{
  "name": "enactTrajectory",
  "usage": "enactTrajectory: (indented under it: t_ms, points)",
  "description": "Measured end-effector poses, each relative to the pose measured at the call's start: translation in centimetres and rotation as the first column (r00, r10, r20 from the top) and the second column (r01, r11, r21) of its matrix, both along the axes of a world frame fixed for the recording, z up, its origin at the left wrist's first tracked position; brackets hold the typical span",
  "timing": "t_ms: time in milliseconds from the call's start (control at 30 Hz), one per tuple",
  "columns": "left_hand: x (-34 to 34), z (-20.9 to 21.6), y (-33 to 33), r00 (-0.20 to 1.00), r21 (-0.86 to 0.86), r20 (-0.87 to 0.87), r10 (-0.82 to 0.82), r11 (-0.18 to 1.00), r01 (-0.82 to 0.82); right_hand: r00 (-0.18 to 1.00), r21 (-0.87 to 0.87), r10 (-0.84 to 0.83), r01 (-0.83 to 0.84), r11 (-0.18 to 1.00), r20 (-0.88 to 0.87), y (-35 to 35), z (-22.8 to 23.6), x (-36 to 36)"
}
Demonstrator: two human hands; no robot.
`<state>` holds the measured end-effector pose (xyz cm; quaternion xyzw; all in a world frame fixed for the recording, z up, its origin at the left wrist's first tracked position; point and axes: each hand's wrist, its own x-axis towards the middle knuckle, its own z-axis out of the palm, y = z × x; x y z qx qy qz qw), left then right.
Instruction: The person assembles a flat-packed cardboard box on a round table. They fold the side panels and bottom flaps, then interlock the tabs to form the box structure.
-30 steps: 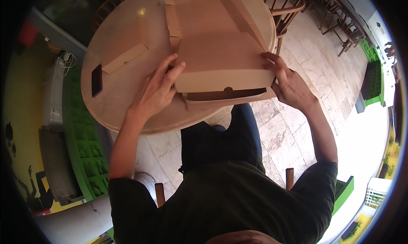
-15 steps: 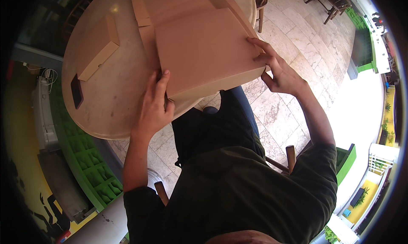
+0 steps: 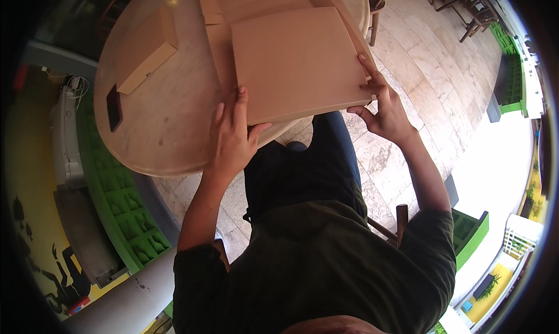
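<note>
A large brown cardboard box (image 3: 300, 66), partly folded, lies over the near right side of the round table. Its square panel faces up, and its front edge shows as a narrow strip. At the near left corner my left hand (image 3: 233, 130) grips the box, fingers along the side and thumb at the front edge. My right hand (image 3: 387, 110) holds the near right corner, its fingers over the side flap and its thumb against the front edge. Beyond the panel, more flat cardboard with slots and flaps spreads out. Its underside is hidden.
On the table (image 3: 174, 112), left of the box, rest a smaller folded cardboard box (image 3: 148, 51) and a dark phone (image 3: 115, 108). Wooden chairs (image 3: 474, 13) stand at the far right. A green lattice planter (image 3: 119, 203) runs along the left.
The box's front wall, broad before, now appears as a thin strip as the panel has tipped down. Both hands have shifted their hold at the corners. The whole view has moved slightly.
</note>
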<state>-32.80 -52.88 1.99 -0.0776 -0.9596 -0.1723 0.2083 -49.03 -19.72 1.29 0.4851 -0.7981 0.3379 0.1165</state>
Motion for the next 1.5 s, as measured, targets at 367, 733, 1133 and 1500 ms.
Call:
enactTrajectory:
  t_ms: [367,733,1133,1500]
  points:
    - [-0.6,2.4,1.9,0.974,0.332,0.188,0.126,0.925,-0.184,0.954,-0.086,-0.207,0.230,0.969,0.217,-1.6,-0.7,3.6]
    - [-2.3,6.2,3.1,0.997,0.956,0.074,0.034,0.283,-0.081,0.817,-0.505,0.138,0.204,0.839,0.559,-4.3,5.4,5.5]
    - [0.0,10.6,-12.3,0.923,0.982,-0.079,0.377,0.187,0.008,0.779,-0.394,0.107,0.189,0.900,0.618,-6.5,6.0,4.7]
    - [-6.2,9.1,-40.8,0.900,0.957,0.157,0.406,0.163,-0.241,0.686,-0.188,-0.207,0.454,0.871,0.697,-1.0,5.5,5.5]
